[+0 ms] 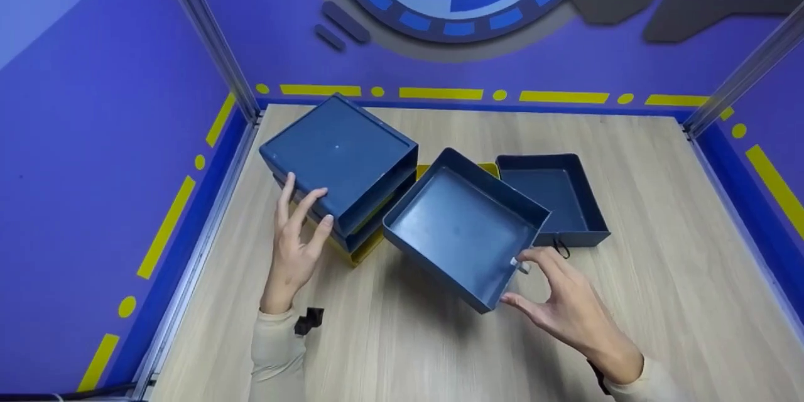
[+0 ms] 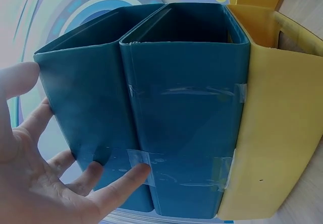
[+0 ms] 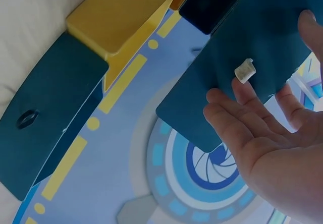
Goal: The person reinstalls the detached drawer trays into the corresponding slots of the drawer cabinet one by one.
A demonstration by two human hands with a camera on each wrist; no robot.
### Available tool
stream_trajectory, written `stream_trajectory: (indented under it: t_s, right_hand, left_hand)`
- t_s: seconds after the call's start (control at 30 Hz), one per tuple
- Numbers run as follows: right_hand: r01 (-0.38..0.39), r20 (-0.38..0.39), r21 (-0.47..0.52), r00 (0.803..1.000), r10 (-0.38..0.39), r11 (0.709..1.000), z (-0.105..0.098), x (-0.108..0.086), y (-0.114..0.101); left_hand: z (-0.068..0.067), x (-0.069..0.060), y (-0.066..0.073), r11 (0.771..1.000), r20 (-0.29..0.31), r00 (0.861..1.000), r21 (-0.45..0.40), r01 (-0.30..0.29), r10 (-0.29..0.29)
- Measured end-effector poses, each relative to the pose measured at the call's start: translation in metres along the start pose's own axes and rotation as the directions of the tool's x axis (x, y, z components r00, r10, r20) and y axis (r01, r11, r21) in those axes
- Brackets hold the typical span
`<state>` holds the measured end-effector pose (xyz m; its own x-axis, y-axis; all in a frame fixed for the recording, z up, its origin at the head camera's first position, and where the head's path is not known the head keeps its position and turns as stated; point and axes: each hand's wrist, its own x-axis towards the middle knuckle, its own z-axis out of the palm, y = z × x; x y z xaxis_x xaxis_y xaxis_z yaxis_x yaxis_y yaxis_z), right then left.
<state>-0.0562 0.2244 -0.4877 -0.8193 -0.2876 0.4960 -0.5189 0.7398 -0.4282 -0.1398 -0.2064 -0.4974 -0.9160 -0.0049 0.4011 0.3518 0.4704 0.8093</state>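
A stacked drawer cabinet, dark blue above and yellow below, stands at the left of the table, its openings facing right. My left hand rests spread fingers on its top and side; the left wrist view shows clear tape across the blue sections. My right hand holds an empty dark blue drawer by its front panel, fingers by a small pale pull tab. The drawer is raised and tilted, its far side near the cabinet's openings. Whether it touches the cabinet I cannot tell.
Another dark blue drawer with a black loop pull lies on the table at the right. Between it and the cabinet, a yellow drawer is mostly hidden in the head view. Purple walls enclose the table's sides and back.
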Motion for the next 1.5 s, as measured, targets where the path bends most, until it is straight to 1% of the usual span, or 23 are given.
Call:
stream_trajectory:
  t_s: [0.27, 0.57, 0.8, 1.07, 1.37, 1.5]
  right_hand:
    - [0.013, 0.018, 0.04, 1.0, -0.014, 0.999, 0.011, 0.006, -0.013]
    - [-0.013, 0.06, 0.053, 0.998, 0.01, 0.999, 0.025, 0.012, -0.024]
    - [-0.028, 0.066, 0.056, 0.998, 0.025, 0.998, 0.034, 0.017, -0.029]
    - [-0.012, 0.049, 0.043, 0.999, 0.01, 0.999, 0.043, 0.022, -0.033]
    - [-0.033, 0.044, 0.022, 0.999, 0.032, 0.999, 0.052, 0.03, -0.041]
    - [-0.033, 0.037, 0.031, 0.999, 0.032, 0.999, 0.055, 0.034, -0.045]
  left_hand:
    - [-0.001, 0.001, 0.001, 1.0, -0.002, 1.0, -0.01, -0.013, 0.013]
    - [-0.001, -0.001, 0.0, 1.0, 0.011, 1.0, -0.008, 0.003, -0.003]
    - [-0.001, 0.0, 0.0, 1.0, 0.013, 1.0, -0.008, -0.011, 0.011]
    - [0.0, -0.002, -0.001, 1.0, 0.017, 1.0, -0.012, 0.006, -0.005]
    - [0.001, -0.001, -0.002, 1.0, 0.01, 1.0, -0.01, -0.007, 0.007]
    - [0.0, -0.001, -0.003, 1.0, 0.004, 1.0, -0.007, -0.01, 0.01]
